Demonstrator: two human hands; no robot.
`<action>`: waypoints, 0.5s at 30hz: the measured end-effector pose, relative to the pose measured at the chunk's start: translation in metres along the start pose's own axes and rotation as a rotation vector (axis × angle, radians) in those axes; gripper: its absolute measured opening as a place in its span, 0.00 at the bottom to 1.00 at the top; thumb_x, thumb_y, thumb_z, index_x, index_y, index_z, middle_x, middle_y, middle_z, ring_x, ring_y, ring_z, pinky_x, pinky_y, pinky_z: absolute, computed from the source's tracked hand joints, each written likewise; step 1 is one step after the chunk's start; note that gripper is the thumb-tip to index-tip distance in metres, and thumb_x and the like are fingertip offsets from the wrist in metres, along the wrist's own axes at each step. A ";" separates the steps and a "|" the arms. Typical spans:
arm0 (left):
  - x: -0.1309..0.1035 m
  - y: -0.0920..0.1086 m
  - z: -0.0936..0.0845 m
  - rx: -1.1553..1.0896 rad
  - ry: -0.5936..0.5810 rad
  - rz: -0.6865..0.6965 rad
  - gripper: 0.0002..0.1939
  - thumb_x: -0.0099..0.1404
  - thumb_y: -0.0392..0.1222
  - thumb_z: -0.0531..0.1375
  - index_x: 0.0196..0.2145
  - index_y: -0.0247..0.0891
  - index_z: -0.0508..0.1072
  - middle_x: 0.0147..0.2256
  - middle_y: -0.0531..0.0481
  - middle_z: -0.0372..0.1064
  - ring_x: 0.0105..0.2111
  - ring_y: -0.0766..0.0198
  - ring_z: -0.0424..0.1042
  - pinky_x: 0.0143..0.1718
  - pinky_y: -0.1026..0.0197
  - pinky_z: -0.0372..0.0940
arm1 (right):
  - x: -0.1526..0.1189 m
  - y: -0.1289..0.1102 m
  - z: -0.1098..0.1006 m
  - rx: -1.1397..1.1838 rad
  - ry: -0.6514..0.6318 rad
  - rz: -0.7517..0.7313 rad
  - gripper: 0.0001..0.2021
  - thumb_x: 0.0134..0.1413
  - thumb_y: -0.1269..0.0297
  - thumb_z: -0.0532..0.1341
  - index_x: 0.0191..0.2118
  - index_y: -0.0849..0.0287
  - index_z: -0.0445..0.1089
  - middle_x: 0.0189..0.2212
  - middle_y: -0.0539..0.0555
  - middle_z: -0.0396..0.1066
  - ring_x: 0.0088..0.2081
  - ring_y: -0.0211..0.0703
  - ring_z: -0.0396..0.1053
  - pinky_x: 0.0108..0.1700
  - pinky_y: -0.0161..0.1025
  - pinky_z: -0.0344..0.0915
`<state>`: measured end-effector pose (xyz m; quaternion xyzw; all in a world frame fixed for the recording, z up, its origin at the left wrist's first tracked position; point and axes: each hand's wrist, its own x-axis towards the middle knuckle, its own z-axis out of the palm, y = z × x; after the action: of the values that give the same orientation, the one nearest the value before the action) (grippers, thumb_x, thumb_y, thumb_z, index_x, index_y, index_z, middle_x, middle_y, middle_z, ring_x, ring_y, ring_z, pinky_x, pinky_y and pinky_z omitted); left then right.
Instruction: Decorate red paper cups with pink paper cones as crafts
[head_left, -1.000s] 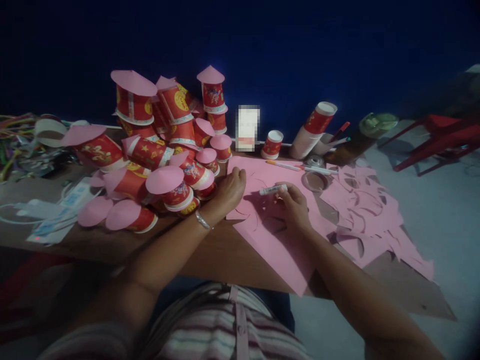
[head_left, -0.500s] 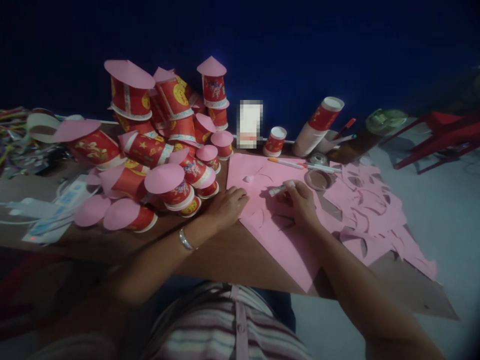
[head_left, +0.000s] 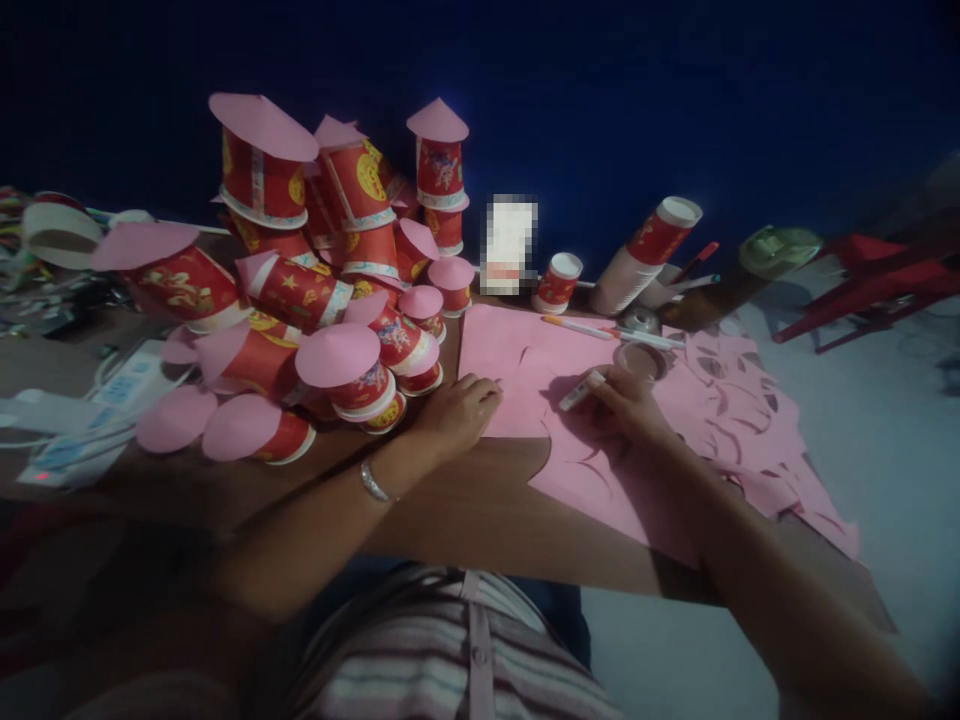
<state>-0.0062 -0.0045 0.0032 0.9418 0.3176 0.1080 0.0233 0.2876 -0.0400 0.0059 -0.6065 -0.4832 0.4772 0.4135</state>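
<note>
My left hand (head_left: 466, 408) rests at the left edge of a pink paper sheet (head_left: 499, 335), its bent fingers together on the paper; the thumb is hard to make out. My right hand (head_left: 628, 402) is closed around a short white tube-like tool (head_left: 579, 392), tilted over the sheet; its exact kind is unclear. Curved cuts or lines show in the paper near both hands, and its lower edge has a rounded notch. Pink paper scraps (head_left: 735, 415) with curved holes lie to the right of my right hand.
Many red paper cups with pink cone tops (head_left: 337, 355) are piled at left. Behind the sheet stand a single red cup (head_left: 557, 283) and a leaning cup stack (head_left: 649, 255). A tape roll (head_left: 641, 360) and pens (head_left: 577, 328) lie nearby. A power strip (head_left: 112, 400) is far left.
The pink sheet has shifted and turned, its lower corner moving right. My right hand has moved right with the white tool. My left hand stays at the sheet's left edge.
</note>
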 end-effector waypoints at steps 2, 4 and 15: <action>-0.001 -0.001 0.000 -0.004 0.014 0.016 0.13 0.73 0.34 0.53 0.49 0.34 0.74 0.45 0.42 0.73 0.45 0.57 0.69 0.41 0.56 0.68 | 0.004 0.002 -0.012 -0.007 0.065 -0.037 0.24 0.51 0.38 0.67 0.34 0.56 0.71 0.22 0.51 0.74 0.19 0.38 0.67 0.19 0.34 0.63; -0.002 -0.001 -0.001 -0.006 0.028 0.028 0.13 0.74 0.34 0.52 0.48 0.34 0.75 0.44 0.42 0.73 0.44 0.58 0.70 0.40 0.57 0.67 | 0.007 0.003 -0.019 0.011 0.128 -0.097 0.22 0.52 0.39 0.67 0.32 0.56 0.70 0.21 0.50 0.73 0.20 0.38 0.67 0.20 0.33 0.62; 0.014 0.005 0.004 -0.108 0.095 -0.047 0.17 0.72 0.42 0.58 0.56 0.36 0.70 0.50 0.42 0.71 0.49 0.56 0.70 0.47 0.55 0.68 | 0.008 -0.020 0.031 0.250 0.147 -0.202 0.18 0.51 0.45 0.69 0.35 0.56 0.74 0.22 0.47 0.69 0.22 0.37 0.67 0.28 0.38 0.71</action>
<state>0.0080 0.0001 0.0027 0.9253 0.3340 0.1687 0.0614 0.2535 -0.0268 0.0175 -0.5321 -0.4471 0.4438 0.5658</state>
